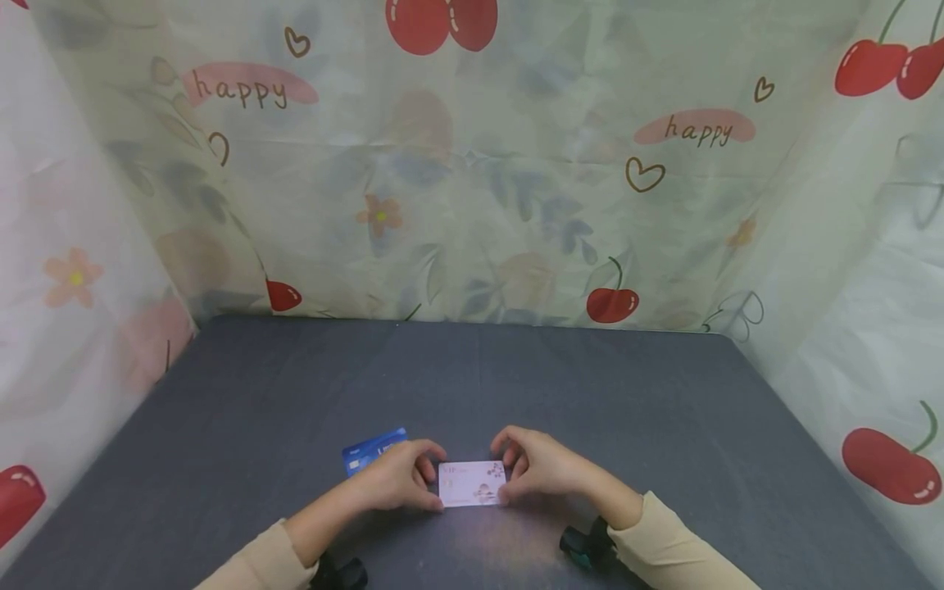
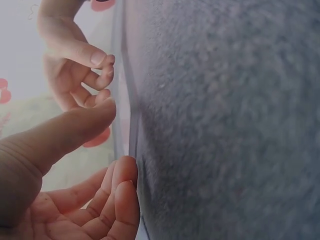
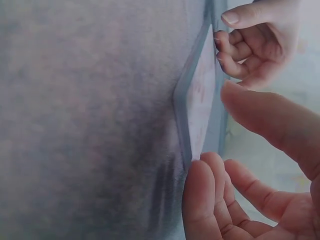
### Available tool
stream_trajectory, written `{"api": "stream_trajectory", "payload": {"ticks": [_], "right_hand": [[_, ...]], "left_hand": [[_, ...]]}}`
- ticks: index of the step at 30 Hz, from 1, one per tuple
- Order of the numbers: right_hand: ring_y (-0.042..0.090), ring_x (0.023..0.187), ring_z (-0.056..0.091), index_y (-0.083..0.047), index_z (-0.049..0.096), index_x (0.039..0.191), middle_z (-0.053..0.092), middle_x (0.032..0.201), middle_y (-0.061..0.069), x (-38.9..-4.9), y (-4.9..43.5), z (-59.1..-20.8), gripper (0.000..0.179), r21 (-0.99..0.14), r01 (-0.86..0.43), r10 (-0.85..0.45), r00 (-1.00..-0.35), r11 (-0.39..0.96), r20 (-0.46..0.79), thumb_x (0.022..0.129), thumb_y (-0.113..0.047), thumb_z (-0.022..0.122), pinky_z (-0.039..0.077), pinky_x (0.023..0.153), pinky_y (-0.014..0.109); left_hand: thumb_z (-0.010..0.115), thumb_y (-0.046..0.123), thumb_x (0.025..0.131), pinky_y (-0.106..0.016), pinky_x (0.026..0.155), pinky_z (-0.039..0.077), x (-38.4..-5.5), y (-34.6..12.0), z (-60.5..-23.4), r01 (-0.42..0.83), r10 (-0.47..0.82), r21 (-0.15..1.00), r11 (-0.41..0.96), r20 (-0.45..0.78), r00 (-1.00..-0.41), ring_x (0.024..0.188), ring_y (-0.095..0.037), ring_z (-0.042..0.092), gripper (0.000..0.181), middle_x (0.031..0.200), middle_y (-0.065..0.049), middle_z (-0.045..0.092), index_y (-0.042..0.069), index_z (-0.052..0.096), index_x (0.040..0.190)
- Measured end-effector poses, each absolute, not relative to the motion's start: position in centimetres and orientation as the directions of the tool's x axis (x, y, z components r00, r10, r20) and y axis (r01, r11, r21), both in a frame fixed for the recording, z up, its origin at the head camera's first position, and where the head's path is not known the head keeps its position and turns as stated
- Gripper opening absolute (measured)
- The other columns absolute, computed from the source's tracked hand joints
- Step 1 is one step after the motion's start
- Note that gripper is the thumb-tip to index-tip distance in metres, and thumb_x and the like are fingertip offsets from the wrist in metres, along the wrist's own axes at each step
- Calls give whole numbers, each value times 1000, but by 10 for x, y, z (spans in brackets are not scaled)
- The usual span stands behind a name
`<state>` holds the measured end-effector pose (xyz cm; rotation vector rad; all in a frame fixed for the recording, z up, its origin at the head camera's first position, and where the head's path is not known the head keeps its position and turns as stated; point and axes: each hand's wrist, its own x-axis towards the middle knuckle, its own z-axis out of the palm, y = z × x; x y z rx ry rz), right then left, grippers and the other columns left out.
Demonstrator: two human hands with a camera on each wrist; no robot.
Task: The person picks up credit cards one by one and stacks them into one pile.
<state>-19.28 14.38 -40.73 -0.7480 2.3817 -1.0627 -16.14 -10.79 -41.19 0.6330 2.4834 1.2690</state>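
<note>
A pale pink card (image 1: pixel 463 485) printed with "VIP" and flowers lies near the front of the dark cloth. My left hand (image 1: pixel 398 477) is at its left end, thumb by the near corner and fingers by the far one. At the right end my right hand (image 1: pixel 544 469) curves around the card's corners, its thumb overlapping the near one. Both wrist views show a wide gap between thumb and fingers, with fingertips (image 3: pixel 197 182) right at the card's edge. A blue card (image 1: pixel 361 456) with a chip lies partly hidden behind my left hand.
Dark grey cloth covers the table (image 1: pixel 479 369). Patterned curtains (image 1: pixel 472 164) with cherries and "happy" lettering enclose its back and both sides. Black straps (image 1: pixel 590 545) with small devices sit at my wrists.
</note>
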Motion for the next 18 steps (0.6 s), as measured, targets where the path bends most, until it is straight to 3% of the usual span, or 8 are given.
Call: {"api": "stream_trajectory", "payload": {"ticks": [9,18], "right_hand": [[10,70,56,-3,55,111,58,91,10,-199,134,-400,40,-734,-350,-636,-758,582,-143,79,-18,73,45,60,20],[11,72,56,-4,55,113,59,93,9,-205,119,-391,40,-710,-393,-646,-754,584,-115,81,-20,72,45,61,22]], "left_hand": [[81,12,65,-19,57,46,-164,-121,-407,263,469,802,536,-24,-883,64,-7,57,55,79,-6,60,-4,58,111],[80,15,67,-20,59,46,-165,-135,-397,252,430,796,551,-11,-903,66,-8,57,54,82,-9,62,-4,58,112]]}}
